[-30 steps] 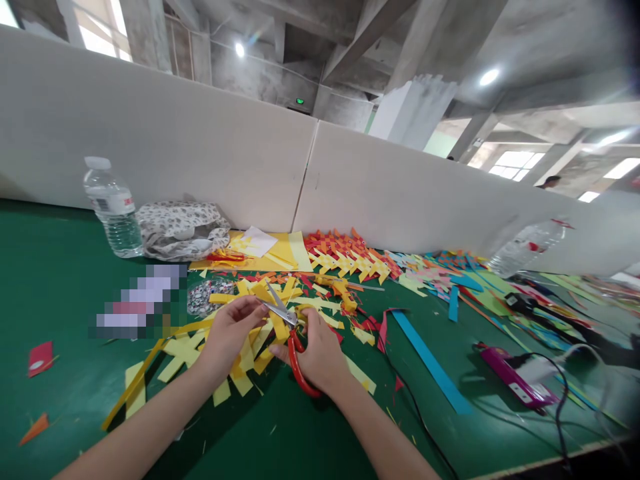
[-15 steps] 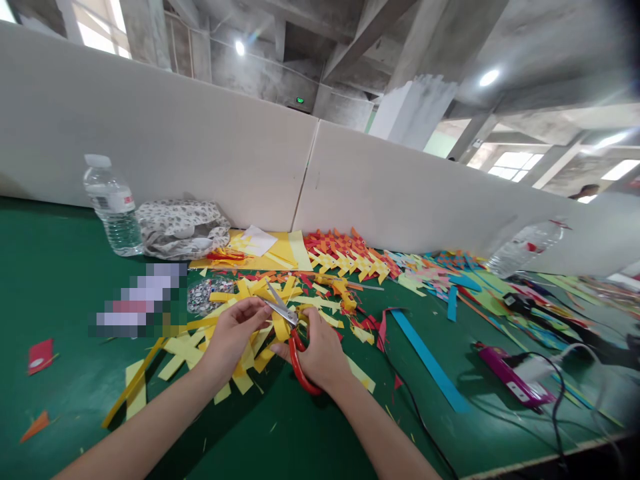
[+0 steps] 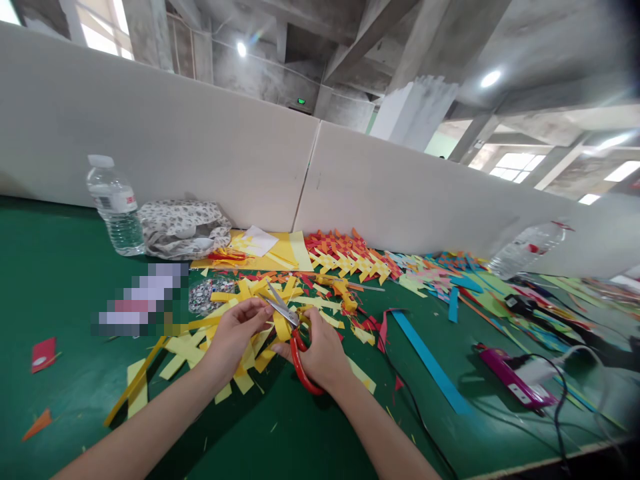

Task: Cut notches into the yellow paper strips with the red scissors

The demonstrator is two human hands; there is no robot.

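Note:
My right hand (image 3: pixel 324 353) is closed around the scissors (image 3: pixel 301 367), which have red handles and metal blades. The blades stand apart and point up and left toward my left hand (image 3: pixel 239 331). That hand is closed, thumb and forefinger pinched beside the blades; what lies between them is too small to make out. A yellow loop of strip (image 3: pixel 281 327) shows between the hands, just under the blades. Below and around both hands spreads a loose pile of pale and bright yellow strips (image 3: pixel 183 350).
Woven red and yellow pieces (image 3: pixel 350 257) lie along the white partition (image 3: pixel 225 147). A water bottle (image 3: pixel 117 213) and a patterned cloth bag (image 3: pixel 185 230) stand back left. To the right are a blue strip (image 3: pixel 430 363), a black cord and a purple power strip (image 3: pixel 515 380).
The view has shifted very slightly. Both hands and the scissors keep nearly the same pose, with the blades still apart.

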